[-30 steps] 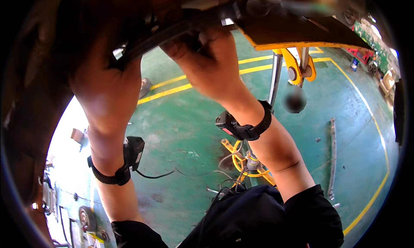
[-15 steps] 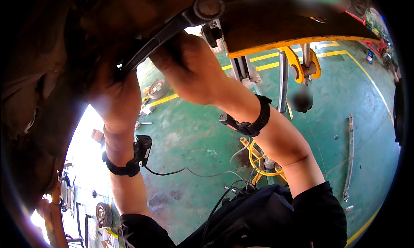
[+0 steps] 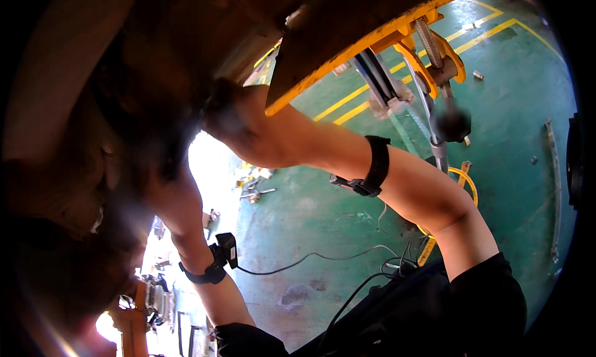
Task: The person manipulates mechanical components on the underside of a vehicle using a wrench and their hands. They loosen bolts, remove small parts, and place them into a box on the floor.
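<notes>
Both my arms reach up into the dark, brown underside of a vehicle (image 3: 149, 65). My left hand (image 3: 171, 192) is raised against the shadowed parts at the left, its fingers lost in darkness. Higher and to the right, my right hand (image 3: 251, 130) reaches in beside the corner of a yellow-edged plate (image 3: 347, 58), with its fingers also hidden in shadow. Whether either hand holds something cannot be made out. Each wrist wears a black strap; a small black box (image 3: 228, 250) sits on the left one, trailing a cable (image 3: 310, 256).
A yellow bracket with a threaded rod (image 3: 428, 43) and a dark round knob (image 3: 452, 122) hangs at the right. Behind it stands a metal post (image 3: 379, 77). Tools (image 3: 254, 192) and a long bar (image 3: 552, 189) lie on the green floor (image 3: 323, 214). Bright clutter fills the lower left.
My view has shifted and tilted. The long dark metal tool with a round head, earlier crossing above my hands, no longer shows. My left hand appears lower, and the yellow-edged plate slants more steeply.
</notes>
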`<move>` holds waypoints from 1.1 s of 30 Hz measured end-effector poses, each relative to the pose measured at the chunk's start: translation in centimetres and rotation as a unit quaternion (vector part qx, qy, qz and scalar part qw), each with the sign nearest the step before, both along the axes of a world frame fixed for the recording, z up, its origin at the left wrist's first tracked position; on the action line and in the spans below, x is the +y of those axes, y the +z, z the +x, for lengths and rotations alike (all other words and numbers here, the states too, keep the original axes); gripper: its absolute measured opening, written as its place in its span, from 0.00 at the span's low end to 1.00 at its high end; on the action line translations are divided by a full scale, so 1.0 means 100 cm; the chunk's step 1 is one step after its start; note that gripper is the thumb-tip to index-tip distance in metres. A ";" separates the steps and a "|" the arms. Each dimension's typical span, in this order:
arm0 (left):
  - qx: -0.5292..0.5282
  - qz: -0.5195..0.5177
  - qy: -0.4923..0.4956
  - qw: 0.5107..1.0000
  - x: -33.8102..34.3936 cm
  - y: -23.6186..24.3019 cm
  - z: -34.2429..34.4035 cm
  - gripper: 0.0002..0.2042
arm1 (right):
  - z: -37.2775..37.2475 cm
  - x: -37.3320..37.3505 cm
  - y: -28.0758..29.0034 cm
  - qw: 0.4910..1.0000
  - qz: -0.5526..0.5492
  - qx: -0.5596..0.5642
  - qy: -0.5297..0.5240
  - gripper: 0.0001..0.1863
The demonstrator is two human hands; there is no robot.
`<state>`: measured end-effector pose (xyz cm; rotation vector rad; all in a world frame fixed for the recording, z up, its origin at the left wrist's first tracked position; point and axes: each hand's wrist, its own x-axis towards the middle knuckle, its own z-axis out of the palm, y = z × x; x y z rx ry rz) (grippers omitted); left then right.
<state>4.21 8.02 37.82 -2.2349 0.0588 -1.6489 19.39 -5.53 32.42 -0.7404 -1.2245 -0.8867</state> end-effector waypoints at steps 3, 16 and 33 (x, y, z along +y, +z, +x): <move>0.052 -0.041 0.047 0.997 0.022 -0.002 -0.016 0.19 | -0.002 -0.007 -0.001 1.000 0.017 -0.002 0.004 0.12; -0.019 -0.059 0.132 0.989 0.035 0.012 -0.013 0.24 | -0.008 0.001 0.000 0.999 -0.021 0.037 0.021 0.14; 0.096 -0.119 0.111 0.982 0.015 0.008 -0.009 0.20 | 0.012 -0.004 0.001 0.998 -0.050 0.016 0.040 0.14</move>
